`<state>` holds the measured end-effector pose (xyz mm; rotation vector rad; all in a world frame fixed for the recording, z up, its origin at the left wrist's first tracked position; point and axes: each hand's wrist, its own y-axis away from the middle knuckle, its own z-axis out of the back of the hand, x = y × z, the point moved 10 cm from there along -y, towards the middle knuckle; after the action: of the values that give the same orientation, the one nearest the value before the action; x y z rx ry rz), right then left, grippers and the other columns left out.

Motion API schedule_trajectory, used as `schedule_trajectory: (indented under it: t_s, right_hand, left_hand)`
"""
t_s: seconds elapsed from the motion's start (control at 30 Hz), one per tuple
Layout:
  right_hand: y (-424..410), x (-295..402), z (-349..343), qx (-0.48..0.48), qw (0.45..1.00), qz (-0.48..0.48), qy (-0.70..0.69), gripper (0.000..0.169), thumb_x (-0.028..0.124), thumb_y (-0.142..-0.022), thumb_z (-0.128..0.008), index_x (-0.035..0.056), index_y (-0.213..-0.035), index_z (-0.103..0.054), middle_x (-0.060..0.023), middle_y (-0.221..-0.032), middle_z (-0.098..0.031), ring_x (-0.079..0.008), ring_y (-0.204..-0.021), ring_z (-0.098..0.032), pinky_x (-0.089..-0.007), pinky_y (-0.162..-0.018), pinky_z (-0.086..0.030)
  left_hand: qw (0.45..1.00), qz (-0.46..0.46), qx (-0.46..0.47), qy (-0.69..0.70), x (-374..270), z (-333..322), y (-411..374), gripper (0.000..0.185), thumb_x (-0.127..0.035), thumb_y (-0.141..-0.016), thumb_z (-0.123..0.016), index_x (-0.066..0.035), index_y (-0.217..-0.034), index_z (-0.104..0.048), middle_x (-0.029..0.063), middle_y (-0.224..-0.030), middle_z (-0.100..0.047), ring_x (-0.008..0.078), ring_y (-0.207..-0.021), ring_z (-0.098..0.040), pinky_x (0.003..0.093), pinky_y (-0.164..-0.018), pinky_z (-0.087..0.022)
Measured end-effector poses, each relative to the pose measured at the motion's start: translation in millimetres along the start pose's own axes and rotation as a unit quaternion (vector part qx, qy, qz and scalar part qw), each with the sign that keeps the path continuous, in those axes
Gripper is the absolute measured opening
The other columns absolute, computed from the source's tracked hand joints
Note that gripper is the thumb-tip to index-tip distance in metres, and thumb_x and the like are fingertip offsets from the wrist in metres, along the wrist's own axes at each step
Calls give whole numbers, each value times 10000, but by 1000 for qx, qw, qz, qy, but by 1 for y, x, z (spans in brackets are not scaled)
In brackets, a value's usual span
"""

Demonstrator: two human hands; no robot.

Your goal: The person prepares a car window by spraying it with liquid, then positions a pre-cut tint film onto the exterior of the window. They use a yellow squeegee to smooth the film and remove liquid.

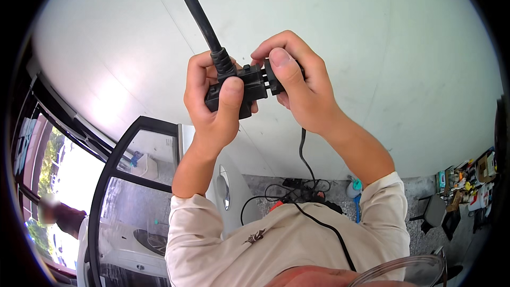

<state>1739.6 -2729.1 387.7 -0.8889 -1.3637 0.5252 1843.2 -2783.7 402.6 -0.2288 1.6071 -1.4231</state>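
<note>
My left hand [217, 99] grips a black plastic socket connector [255, 81], thumb pressed on its near side. From a ribbed strain relief on the connector, a thick black cable [195, 12] runs up out of view. My right hand [305, 83] pinches a black plug [274, 79] between thumb and fingers. Plug and connector face each other, with prongs [265, 78] showing in the narrow gap between them. Whether the prong tips sit inside the connector cannot be told. A thinner black cord [305, 153] hangs below my right hand.
A pale wall [358, 48] rises in front. At lower left stands a white car door [235, 191] with a black window frame [105, 175]. Tangled cables [295, 191] lie on the floor. A grey chair [433, 210] and cluttered goods [470, 187] are at right; a person [69, 217] is far left.
</note>
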Motion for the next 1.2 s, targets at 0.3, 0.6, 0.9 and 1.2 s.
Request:
schedule_trajectory:
  t_s: [0.3,0.6,0.9,1.2]
  right_hand:
    - [-23,-24,-6,1,999,-24,-49,397,384,-945,-416,11,-1068,-471,-98,-915,-590,-95,-630,-560,-219,-443,-459]
    - [75,-167,9,144,939,-142,279,362,210,-911,-504,69,-1239,-444,-89,-1024,-607,-198,-936,-585,-324,-881,-421]
    - [765,-240,193,41,578,-733,357,537,469,-845,-485,-25,-1029,-589,-258,-1043,-594,-404,-973,-565,-443,-874,-432]
    - [1037,-48,110,-465,340,-812,96,584,536,-867,-388,41,-1103,-588,-163,-946,-624,-292,-717,-632,-425,-514,-504]
  left_hand:
    - [998,-8,-10,-61,3,13,-25,211,-151,-882,-551,17,-976,-464,78,-752,-600,79,-498,-529,205,-410,-419]
    - [977,50,-179,-106,108,108,7,431,-271,-941,-430,52,-1218,-362,165,-993,-590,165,-665,-613,238,-543,-446]
    - [846,515,-123,-69,323,43,407,200,-202,-950,-445,-27,-1025,-509,65,-786,-584,87,-491,-512,203,-436,-392]
    - [795,539,277,27,330,-229,472,178,-179,-940,-466,-28,-1007,-533,45,-780,-584,74,-529,-511,205,-485,-404]
